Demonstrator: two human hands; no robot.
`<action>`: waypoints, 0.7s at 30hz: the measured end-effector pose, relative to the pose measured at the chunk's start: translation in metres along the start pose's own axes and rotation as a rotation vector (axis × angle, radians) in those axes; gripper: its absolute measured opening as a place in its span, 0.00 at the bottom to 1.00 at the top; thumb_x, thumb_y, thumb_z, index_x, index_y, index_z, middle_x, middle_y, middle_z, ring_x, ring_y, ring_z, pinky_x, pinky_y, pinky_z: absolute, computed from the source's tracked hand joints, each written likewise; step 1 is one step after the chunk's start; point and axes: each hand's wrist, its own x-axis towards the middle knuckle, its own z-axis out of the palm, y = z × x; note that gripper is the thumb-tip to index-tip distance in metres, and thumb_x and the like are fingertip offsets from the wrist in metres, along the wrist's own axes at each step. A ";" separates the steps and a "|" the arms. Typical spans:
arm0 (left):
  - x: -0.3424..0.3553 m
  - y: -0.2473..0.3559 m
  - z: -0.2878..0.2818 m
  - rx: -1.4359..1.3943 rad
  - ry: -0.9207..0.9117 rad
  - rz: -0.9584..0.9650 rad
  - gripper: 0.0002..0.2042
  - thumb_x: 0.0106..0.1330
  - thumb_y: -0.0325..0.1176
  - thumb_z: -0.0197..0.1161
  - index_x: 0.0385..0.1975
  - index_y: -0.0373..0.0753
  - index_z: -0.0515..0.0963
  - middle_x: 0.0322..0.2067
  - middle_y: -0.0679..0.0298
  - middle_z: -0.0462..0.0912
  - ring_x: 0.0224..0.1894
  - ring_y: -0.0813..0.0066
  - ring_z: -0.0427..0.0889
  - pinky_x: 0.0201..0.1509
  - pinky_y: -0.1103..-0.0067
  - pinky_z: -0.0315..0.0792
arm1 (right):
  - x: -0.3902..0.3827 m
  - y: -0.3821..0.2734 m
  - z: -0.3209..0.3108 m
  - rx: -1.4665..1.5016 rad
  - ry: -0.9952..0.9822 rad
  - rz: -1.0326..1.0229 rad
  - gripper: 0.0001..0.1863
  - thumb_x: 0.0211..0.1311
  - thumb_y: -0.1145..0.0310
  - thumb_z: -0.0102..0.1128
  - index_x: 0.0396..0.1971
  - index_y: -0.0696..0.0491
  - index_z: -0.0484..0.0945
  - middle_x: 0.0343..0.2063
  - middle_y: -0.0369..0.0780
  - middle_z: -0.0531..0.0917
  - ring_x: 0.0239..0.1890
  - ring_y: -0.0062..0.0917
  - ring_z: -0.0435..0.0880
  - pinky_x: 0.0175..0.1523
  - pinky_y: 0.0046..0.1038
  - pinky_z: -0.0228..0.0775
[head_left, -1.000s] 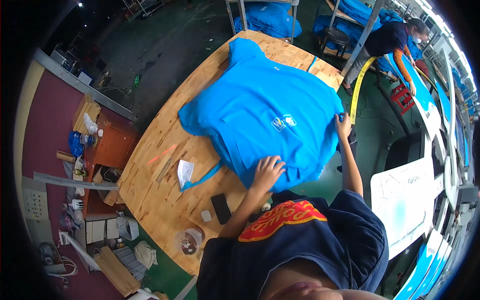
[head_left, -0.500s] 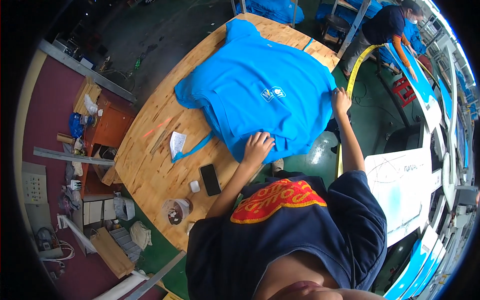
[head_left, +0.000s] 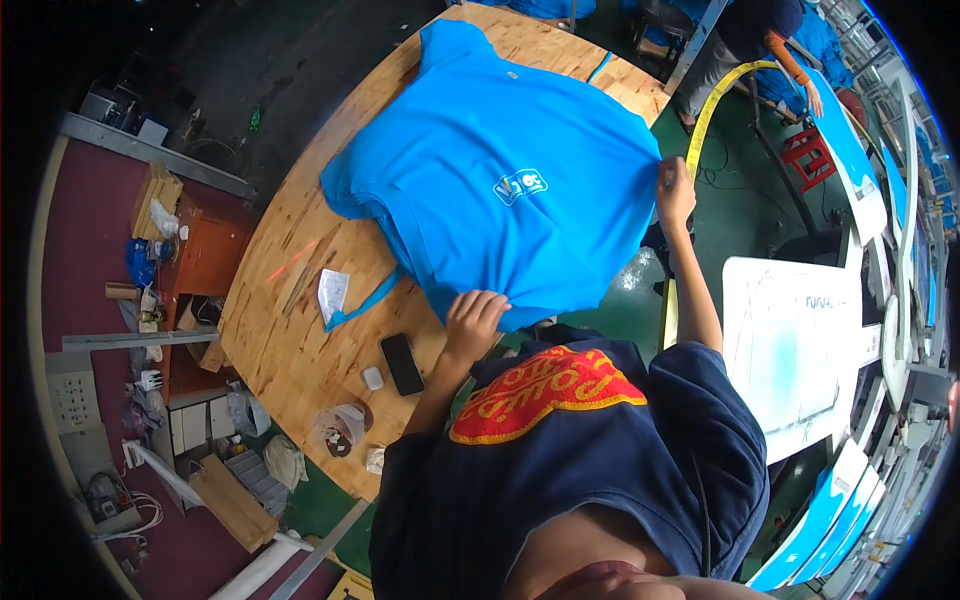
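A bright blue t-shirt (head_left: 500, 170) with a small white chest print lies spread flat on a wooden table (head_left: 290, 330). My left hand (head_left: 474, 315) presses on the shirt's near hem, fingers curled into the cloth. At the far right corner of the hem my right hand (head_left: 676, 190) pinches the fabric, arm stretched out. A yellow measuring tape (head_left: 712, 105) runs away from my right hand along the table's right edge.
A black phone (head_left: 402, 363), a small white case (head_left: 372, 378), a white paper tag (head_left: 332, 293) with a blue strap and a taped round object (head_left: 340, 428) lie on the near table. Another person (head_left: 760, 30) works at the far right. Shelves and clutter stand at left.
The view has shifted, so the shirt and table sit higher and further right in the picture. Both hands stay on the shirt's near hem, and my right arm reaches a little farther out.
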 end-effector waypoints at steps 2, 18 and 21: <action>-0.007 0.001 -0.013 0.035 0.045 0.000 0.07 0.57 0.32 0.70 0.31 0.42 0.77 0.26 0.69 0.77 0.29 0.70 0.77 0.31 0.74 0.69 | 0.002 0.007 0.009 0.259 -0.025 0.187 0.04 0.65 0.71 0.59 0.37 0.51 0.74 0.33 0.43 0.82 0.36 0.35 0.84 0.40 0.32 0.75; -0.011 0.001 0.011 -0.127 -0.290 -0.005 0.07 0.58 0.37 0.68 0.32 0.44 0.79 0.31 0.67 0.79 0.34 0.73 0.81 0.34 0.75 0.75 | -0.015 0.043 0.028 0.511 0.016 0.255 0.05 0.73 0.69 0.53 0.41 0.55 0.71 0.22 0.38 0.79 0.22 0.14 0.74 0.28 0.22 0.65; 0.058 -0.011 0.047 -0.221 -0.204 -0.034 0.08 0.59 0.37 0.68 0.33 0.43 0.79 0.31 0.66 0.77 0.35 0.70 0.79 0.34 0.72 0.71 | -0.011 0.056 0.028 0.521 0.011 0.372 0.06 0.73 0.69 0.54 0.41 0.56 0.73 0.27 0.38 0.80 0.26 0.14 0.75 0.31 0.19 0.66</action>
